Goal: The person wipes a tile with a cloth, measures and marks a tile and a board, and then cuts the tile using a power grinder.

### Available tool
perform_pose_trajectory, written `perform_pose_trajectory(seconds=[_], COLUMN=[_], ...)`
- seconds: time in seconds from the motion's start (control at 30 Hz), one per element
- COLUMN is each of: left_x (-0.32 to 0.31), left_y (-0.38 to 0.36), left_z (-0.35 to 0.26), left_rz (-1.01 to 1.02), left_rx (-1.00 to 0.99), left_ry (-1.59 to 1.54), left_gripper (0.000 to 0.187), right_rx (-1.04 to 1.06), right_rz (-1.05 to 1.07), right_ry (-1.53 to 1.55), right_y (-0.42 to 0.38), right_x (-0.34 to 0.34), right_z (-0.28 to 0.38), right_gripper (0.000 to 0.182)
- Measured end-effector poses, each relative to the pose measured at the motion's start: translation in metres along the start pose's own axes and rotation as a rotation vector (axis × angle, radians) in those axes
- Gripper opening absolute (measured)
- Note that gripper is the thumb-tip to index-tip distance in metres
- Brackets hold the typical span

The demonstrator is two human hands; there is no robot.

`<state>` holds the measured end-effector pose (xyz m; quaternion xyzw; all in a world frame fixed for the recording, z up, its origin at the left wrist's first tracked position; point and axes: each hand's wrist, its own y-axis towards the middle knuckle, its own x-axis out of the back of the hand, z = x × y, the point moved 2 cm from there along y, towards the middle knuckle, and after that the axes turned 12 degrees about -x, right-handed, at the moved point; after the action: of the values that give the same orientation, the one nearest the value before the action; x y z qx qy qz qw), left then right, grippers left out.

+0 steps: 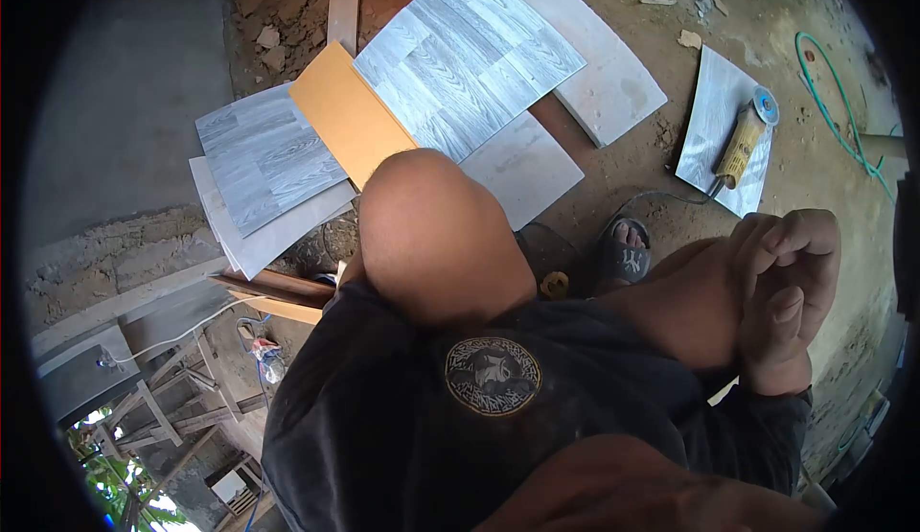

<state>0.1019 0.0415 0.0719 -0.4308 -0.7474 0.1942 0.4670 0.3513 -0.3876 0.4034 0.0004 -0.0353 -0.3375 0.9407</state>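
Observation:
Near my right leg, my right hand (791,288) is palm-up with its fingers loosely curled. A gap shows between thumb and fingers, and I see nothing held in it. My left hand is out of view. Beyond the right hand, an angle grinder (740,149) with a blue disc (765,106) lies on a grey wood-pattern tile (711,101). In front of my bent knee, another wood-pattern tile (470,38) lies partly over an orange-brown board (347,115). One more patterned tile (264,153) sticks out at the left.
A thick pale slab (604,72) and a plain pale tile (525,170) lie around the stack. My sandalled foot (625,249) is beside the grinder's cord (661,195). A green hose (832,105) curves at the right. Wooden frames (187,398) and cables stand at lower left.

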Motion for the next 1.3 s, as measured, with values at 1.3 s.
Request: perform_pose_trajectory(seconds=[1.3], left_x=[0.008], left_y=[-0.038], left_z=[-0.063], left_rz=[-0.078], left_rx=[-0.273], left_ry=[-0.44], left_gripper=[0.055], right_rx=[-0.287], right_rz=[0.402], right_ry=[-0.824], right_y=[0.032], right_x=[0.036], right_z=[-0.017], right_gripper=[0.037])
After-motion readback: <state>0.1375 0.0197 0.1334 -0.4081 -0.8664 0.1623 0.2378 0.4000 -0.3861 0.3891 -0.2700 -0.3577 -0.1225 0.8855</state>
